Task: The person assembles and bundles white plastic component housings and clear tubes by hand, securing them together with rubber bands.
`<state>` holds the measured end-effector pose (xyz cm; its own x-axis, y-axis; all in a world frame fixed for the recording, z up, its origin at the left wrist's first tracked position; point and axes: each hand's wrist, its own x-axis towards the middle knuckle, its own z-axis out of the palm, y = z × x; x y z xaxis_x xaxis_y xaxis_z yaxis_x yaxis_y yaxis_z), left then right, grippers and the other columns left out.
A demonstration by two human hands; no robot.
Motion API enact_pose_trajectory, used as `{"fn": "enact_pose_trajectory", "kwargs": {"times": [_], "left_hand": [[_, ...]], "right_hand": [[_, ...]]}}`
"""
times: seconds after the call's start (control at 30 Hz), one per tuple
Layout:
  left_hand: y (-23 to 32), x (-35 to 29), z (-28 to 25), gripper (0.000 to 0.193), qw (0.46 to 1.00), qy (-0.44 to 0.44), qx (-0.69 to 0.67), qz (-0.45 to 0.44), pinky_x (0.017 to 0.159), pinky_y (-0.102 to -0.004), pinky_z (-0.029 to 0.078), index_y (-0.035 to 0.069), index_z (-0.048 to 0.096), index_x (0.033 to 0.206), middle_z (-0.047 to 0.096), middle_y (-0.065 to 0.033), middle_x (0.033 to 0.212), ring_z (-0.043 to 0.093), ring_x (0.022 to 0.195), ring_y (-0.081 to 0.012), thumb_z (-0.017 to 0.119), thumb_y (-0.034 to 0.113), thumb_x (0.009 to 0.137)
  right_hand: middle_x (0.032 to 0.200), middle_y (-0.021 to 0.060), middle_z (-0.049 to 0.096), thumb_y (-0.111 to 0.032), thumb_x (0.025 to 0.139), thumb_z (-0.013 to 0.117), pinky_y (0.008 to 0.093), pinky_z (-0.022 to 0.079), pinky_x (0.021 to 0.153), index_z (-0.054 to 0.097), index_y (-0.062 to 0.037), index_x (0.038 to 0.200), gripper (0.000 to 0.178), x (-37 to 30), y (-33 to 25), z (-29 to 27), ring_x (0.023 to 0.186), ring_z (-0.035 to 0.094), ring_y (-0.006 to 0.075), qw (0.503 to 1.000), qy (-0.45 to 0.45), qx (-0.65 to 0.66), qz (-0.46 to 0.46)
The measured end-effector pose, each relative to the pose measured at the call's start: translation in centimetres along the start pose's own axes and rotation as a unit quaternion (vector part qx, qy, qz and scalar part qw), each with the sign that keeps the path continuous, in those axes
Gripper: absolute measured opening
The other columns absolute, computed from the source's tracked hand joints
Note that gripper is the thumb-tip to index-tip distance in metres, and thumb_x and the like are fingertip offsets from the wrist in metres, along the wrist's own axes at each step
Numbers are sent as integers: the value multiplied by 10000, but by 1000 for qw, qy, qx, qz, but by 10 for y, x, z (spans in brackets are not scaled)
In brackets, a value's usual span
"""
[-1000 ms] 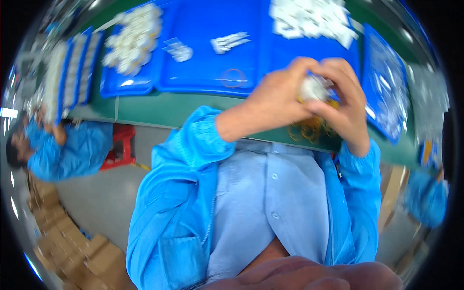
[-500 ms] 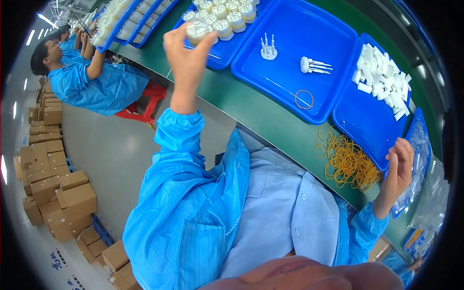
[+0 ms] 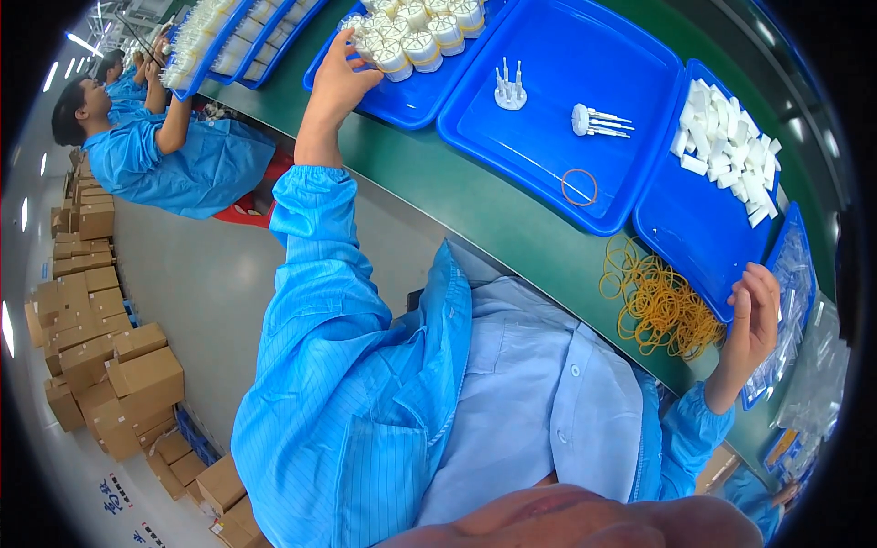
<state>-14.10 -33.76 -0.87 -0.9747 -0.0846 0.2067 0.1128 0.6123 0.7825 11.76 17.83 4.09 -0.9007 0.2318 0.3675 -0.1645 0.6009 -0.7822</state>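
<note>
White cylinders: (image 3: 422, 41) packed upright in a cluster, yellowish bands around them, in the left blue tray (image 3: 402, 108).
Left grip: (image 3: 340, 80) at the near left edge of the cluster, thumb and forefinger parted beside the end cylinders; whether it grasps one cannot be told.
Right grip: (image 3: 753, 315) loosely curled, nothing seen in it, at the near right corner of the right blue tray (image 3: 703, 219).
Obstruction, left: the hand covers part of the left tray's rim and adjoins the nearest cylinders.
Obstruction, right: the hand overlaps the tray of clear plastic pieces (image 3: 787, 285) behind it.
Middle blue tray: (image 3: 585, 55) one white pronged piece (image 3: 511, 95) upright, a second pronged piece (image 3: 581, 120) on its side, prongs rightward; one thin reddish ring (image 3: 564, 189) toward the near edge.
White blocks: (image 3: 726, 146) heaped loosely in the far part of the right tray.
Yellow bands: (image 3: 671, 310) tangled pile on the green bench (image 3: 493, 205), along the near side of the right tray.
Clear bags: (image 3: 818, 365) at the bench's far right.
Narrow blue trays: (image 3: 215, 64) side by side at upper left, filled with pale parts.
Co-worker: (image 3: 174, 164) in blue, on a red stool (image 3: 247, 212).
Cardboard boxes: (image 3: 142, 388) stacked on the floor, left.
</note>
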Motion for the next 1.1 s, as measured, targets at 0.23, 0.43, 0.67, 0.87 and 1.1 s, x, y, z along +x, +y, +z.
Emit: {"fn": "enact_pose_trajectory", "kwargs": {"times": [0.23,0.43,0.67,0.87,1.1], "left_hand": [[20,-6,12,1013,996,28,86,15,897,-386,495,7,291,1421,533,-229,1252,570,1107,-321,867,220,616],[42,-15,28,922,978,86,175,78,917,-414,469,1,396,1346,544,-248,1208,545,1113,-379,877,254,602],[122,-83,78,581,991,31,82,101,791,-353,500,-7,597,1124,632,-185,1070,620,951,-272,836,271,673],[105,-73,118,315,957,20,233,173,728,-399,491,34,663,907,661,-149,873,629,813,-324,766,269,724],[116,-78,129,229,947,-20,249,202,721,-396,484,44,631,927,642,-140,886,618,825,-318,710,209,788]], "right_hand": [[1169,124,566,-11,903,558,224,459,702,633,20,1027,148,-3,5,-8,847,554,119,1000,15,4,7],[1171,127,564,-1,905,551,223,457,699,629,28,1030,149,-11,13,-23,849,554,119,1000,24,-7,-4],[1135,113,590,1,912,547,217,466,706,636,19,1025,145,-19,29,-60,859,576,121,995,95,-36,9],[1048,118,622,16,877,573,273,474,792,637,28,963,108,-20,25,-61,960,585,195,997,50,-49,-23],[948,87,647,-77,863,620,303,500,741,659,-32,958,112,42,39,-37,874,631,237,970,-33,-160,-178]]}}
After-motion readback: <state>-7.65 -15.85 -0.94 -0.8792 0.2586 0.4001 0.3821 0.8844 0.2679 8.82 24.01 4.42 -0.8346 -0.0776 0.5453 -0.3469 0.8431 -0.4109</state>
